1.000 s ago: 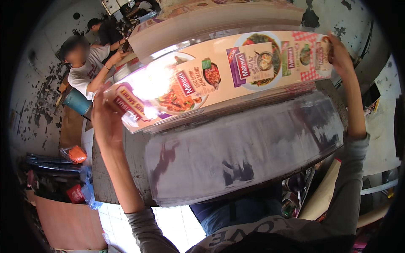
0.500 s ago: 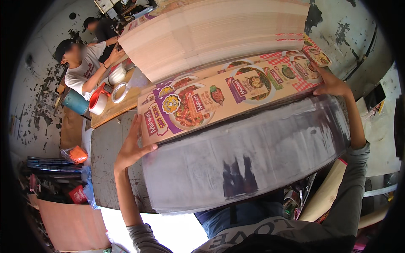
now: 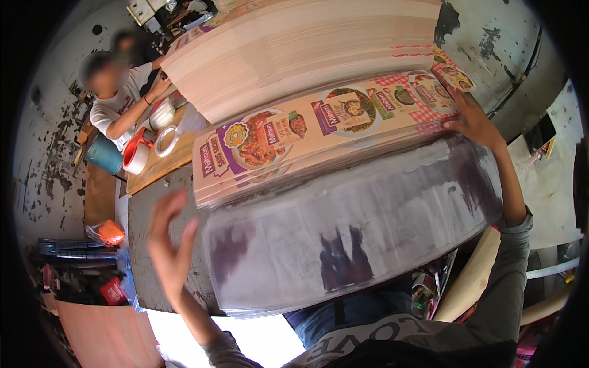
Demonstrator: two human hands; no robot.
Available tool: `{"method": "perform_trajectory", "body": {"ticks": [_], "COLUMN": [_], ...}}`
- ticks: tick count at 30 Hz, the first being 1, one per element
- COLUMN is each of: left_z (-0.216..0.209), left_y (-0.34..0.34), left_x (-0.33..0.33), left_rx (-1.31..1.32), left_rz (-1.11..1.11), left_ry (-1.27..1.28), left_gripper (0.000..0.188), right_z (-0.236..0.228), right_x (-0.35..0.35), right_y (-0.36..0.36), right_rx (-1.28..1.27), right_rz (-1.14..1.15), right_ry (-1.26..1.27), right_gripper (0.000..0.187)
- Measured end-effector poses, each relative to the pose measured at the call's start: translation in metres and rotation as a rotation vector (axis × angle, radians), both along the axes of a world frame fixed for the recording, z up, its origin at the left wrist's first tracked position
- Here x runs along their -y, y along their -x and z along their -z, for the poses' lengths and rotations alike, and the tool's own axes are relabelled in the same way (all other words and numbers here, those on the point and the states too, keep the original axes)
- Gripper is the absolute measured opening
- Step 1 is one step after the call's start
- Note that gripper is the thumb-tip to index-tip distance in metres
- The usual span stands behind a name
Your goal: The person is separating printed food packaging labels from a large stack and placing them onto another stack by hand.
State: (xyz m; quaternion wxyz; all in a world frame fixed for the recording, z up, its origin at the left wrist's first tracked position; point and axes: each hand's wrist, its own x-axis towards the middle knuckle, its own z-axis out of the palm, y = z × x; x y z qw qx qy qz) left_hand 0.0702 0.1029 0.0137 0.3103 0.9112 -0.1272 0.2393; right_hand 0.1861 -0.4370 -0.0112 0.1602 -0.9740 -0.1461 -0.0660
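Note:
Several printed tan board sheets (image 3: 294, 138) with food pictures lie in a long stack in front of me, their left edges slightly fanned. My left hand (image 3: 172, 242) is in the air off the left end of the stack, blurred, with thumb and fingers apart and nothing in it. My right hand (image 3: 475, 119) rests against the right end, fingers stretched toward the far corner and thumb at the near edge. Nearer to me lies a grey, glossy, smeared sheet pile (image 3: 294, 227) with dark patches.
Behind the printed sheets rises a tall pale sheet stack (image 3: 307, 55). At the left are a wooden board (image 3: 156, 178), a red-and-white pot (image 3: 136, 158), a white ring-shaped lid (image 3: 167, 142) and a blue-green bucket (image 3: 104, 154). A co-worker (image 3: 116, 98) works there, with another person behind.
My left hand has let go of the stack's left end and moved left. My right hand stays at the right end. The printed sheets' near edge now sits farther from me, with layers showing.

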Motion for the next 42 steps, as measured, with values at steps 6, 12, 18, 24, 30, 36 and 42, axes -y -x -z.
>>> {"method": "perform_trajectory", "body": {"ticks": [6, 12, 18, 24, 30, 36, 42], "left_z": [0.038, 0.09, 0.083, 0.099, 0.099, 0.103, 0.102], "left_y": [0.136, 0.139, 0.153, 0.143, 0.145, 0.142, 0.142], "left_x": [-0.002, 0.026, 0.028, 0.034, 0.037, 0.039, 0.041], "left_rx": [0.245, 0.115, 0.125, 0.124, 0.104, 0.115, 0.11], "left_rz": [-0.061, -0.117, -0.159, -0.118, -0.15, -0.129, -0.127], "left_ry": [0.206, 0.266, 0.239, 0.269, 0.273, 0.285, 0.28], "left_gripper": [0.031, 0.03, 0.029, 0.028, 0.027, 0.027, 0.026], "right_z": [-0.022, -0.056, -0.095, -0.114, -0.1, -0.096, -0.102], "right_x": [-0.034, -0.112, -0.168, -0.177, -0.183, -0.175, -0.168], "right_y": [0.008, -0.031, -0.143, -0.171, -0.185, -0.174, -0.175], "right_rx": [0.189, 0.603, 0.696, 0.736, 0.777, 0.885, 0.948], "right_rz": [-0.129, -0.208, -0.35, -0.164, -0.126, -0.196, -0.288], "right_ry": [0.111, 0.037, 0.109, 0.112, 0.13, -0.047, 0.008], "right_gripper": [0.049, 0.034, 0.043, 0.033, 0.026, 0.024, 0.021]}}
